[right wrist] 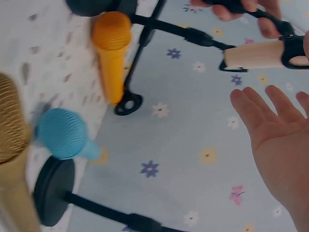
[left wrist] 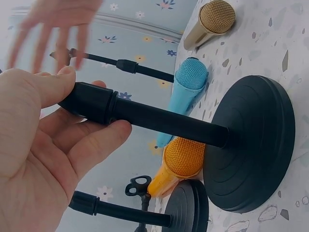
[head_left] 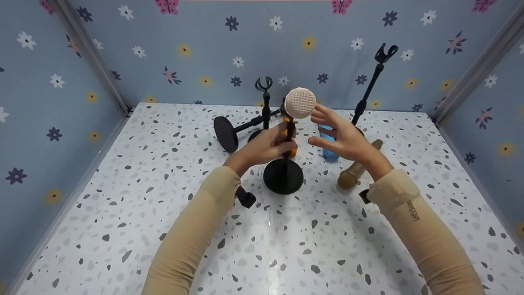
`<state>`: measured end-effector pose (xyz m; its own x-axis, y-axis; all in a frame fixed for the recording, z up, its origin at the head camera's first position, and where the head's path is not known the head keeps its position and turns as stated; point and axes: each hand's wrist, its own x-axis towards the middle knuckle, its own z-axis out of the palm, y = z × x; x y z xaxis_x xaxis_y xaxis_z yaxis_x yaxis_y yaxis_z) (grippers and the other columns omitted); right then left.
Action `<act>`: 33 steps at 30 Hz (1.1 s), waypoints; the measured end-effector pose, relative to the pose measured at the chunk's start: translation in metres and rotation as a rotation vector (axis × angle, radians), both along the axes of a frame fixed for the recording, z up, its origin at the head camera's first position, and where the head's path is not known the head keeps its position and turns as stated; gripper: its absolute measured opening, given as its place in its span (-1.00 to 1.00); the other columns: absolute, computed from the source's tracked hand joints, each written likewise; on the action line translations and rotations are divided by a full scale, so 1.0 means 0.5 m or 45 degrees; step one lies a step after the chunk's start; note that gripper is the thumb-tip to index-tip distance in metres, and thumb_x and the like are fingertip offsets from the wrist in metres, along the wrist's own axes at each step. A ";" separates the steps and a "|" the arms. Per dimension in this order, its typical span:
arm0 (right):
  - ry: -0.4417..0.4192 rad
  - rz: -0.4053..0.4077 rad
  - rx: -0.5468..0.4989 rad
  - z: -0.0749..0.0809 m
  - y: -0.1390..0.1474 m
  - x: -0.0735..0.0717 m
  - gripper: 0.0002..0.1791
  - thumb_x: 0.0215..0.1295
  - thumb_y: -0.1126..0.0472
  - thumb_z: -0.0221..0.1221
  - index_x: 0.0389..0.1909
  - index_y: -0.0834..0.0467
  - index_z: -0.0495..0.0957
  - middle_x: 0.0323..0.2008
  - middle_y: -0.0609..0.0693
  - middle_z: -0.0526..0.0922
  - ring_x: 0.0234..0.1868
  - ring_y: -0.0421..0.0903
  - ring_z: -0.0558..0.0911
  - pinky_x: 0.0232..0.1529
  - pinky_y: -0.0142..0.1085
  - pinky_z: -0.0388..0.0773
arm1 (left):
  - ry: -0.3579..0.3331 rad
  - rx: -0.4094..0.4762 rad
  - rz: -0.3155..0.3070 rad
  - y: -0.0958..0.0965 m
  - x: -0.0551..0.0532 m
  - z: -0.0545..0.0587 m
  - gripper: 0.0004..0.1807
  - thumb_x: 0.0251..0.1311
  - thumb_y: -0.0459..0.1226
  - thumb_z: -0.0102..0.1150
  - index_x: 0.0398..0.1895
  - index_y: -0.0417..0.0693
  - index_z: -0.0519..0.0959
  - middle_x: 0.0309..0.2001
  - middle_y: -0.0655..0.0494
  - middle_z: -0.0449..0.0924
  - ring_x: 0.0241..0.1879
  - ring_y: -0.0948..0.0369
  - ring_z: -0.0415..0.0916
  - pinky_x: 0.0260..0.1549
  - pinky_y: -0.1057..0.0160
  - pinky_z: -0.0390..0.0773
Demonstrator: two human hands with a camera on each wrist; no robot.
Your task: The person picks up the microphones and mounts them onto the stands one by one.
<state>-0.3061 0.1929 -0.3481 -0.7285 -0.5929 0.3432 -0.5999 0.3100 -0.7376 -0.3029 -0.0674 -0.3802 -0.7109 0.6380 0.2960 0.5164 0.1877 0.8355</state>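
Observation:
In the head view, a pale microphone [head_left: 301,102] sits in the clip of a black desk stand, its round base [head_left: 283,177] on the speckled surface. My left hand [head_left: 262,147] grips the stand's pole below the clip; the left wrist view shows thumb and fingers around the black collar [left wrist: 89,102]. Beside the microphone's head, my right hand [head_left: 344,135] is held up with fingers extended and nothing in it. From the right wrist, the microphone's pale handle [right wrist: 253,54] shows in the clip, with the right hand [right wrist: 280,140] near it, apart.
Behind the hands lie an orange microphone [left wrist: 183,157], a blue microphone [left wrist: 190,75] and a gold microphone [head_left: 348,180]. A black stand [head_left: 368,88] rises at the right. Another stand's base [head_left: 226,134] is tipped on edge at the left, beside an upright clip [head_left: 264,85]. Flowered panels [head_left: 254,53] enclose the surface.

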 end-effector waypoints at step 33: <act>-0.117 0.168 0.963 -0.145 -0.092 -0.025 -0.38 0.14 0.05 0.50 0.20 0.23 0.63 0.03 0.10 0.72 -0.21 -0.14 0.66 0.00 -0.15 0.63 | 0.002 -0.016 0.065 0.006 0.005 -0.003 -0.75 0.46 -0.26 0.16 0.07 -0.14 0.42 -0.14 -0.12 0.66 -0.06 0.08 0.64 -0.02 0.13 0.59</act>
